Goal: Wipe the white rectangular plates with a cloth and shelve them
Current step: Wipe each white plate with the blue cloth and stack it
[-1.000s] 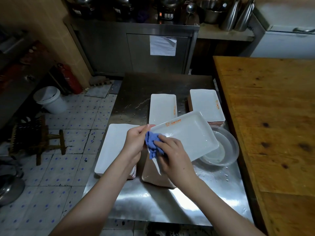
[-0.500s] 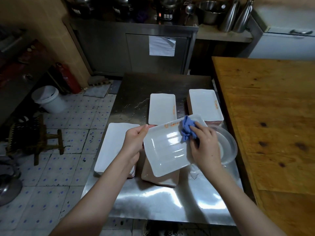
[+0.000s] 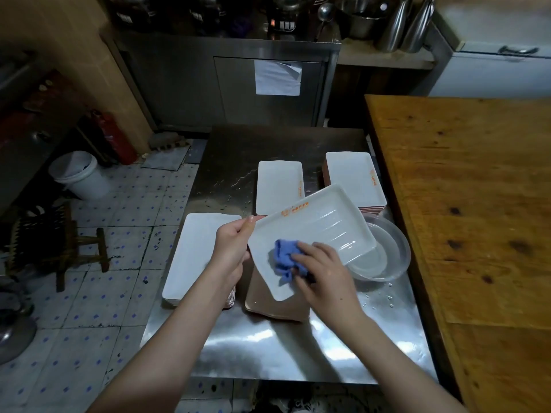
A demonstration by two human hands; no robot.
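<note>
A white rectangular plate (image 3: 322,231) with an orange logo is held tilted above the steel table (image 3: 268,350). My left hand (image 3: 231,248) grips its left edge. My right hand (image 3: 323,274) presses a blue cloth (image 3: 284,257) onto the plate's near left corner. Stacks of white rectangular plates stand at the left (image 3: 196,251), the middle back (image 3: 278,186) and the right back (image 3: 353,178). An upturned brownish plate stack (image 3: 274,305) lies under the held plate, partly hidden.
A clear bowl of water (image 3: 384,254) sits to the right of the held plate. A wooden table (image 3: 471,204) borders the steel one on the right. A steel cabinet (image 3: 238,84) stands behind. A white bucket (image 3: 79,174) and a wooden stool (image 3: 74,242) are on the tiled floor at left.
My right hand has swept the blue cloth from the plate's far right part back to its near left corner. The plate has turned so its logo edge faces further away.
</note>
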